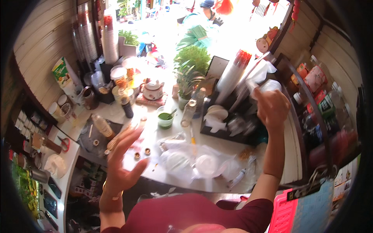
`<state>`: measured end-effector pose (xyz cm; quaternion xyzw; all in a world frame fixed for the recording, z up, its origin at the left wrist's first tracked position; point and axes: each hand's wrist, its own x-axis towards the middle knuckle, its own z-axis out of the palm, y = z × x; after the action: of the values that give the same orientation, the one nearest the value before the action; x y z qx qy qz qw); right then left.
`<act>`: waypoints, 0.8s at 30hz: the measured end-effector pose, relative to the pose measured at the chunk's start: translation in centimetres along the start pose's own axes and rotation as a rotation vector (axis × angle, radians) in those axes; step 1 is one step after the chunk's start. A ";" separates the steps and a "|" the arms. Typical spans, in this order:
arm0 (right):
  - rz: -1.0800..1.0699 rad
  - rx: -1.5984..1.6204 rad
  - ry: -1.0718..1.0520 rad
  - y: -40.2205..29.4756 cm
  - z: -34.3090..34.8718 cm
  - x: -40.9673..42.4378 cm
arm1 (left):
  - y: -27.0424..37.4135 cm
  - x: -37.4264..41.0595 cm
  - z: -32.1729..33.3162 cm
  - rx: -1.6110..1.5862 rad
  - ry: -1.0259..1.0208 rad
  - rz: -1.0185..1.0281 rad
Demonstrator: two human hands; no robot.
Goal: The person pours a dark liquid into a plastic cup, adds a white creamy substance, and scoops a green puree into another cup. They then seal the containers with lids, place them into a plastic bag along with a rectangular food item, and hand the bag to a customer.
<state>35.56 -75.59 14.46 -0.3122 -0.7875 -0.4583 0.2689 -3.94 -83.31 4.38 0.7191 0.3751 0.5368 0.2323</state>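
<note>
My left hand (125, 158) is raised over the counter's left front, thumb and fingers apart, holding nothing. My right hand (272, 107) is up at the right with its fingers curled, beside white plastic bags (263, 71). Blur hides whether its fingertips pinch a pale, translucent piece there. Between my hands, two round clear-lidded containers (207, 165) lie in thin plastic bags at the counter's front. Behind them is a plastic cup of green paste (165, 120) with a spoon in it. A glass bottle (188, 113) leans right of the cup.
A black organizer (224, 135) with cup stacks (233, 75) stands at the right. Left are a bottle (102, 125) on a dark mat, red-handled scissors (64, 143) and tall cup stacks (110, 40). A teapot (153, 90) and plant (189, 70) line the back. A helmeted person (195, 32) is outside.
</note>
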 end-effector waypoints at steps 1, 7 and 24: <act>-0.062 0.144 0.058 -4.9 -1.0 3.5 | 1.0 0.3 -1.2 -0.069 -0.052 0.061; -0.585 0.950 -0.182 -24.0 -10.6 16.1 | 1.4 -2.7 -9.6 -0.371 -0.313 -0.040; 0.086 0.942 -0.132 -43.0 -0.3 12.3 | -7.0 -26.5 -23.7 -1.204 -0.271 -0.597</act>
<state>-4.32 -89.39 -0.50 -0.2171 -0.9113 -0.0193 0.3492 -32.16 -101.56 -9.14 0.3912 0.1610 0.4701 0.7746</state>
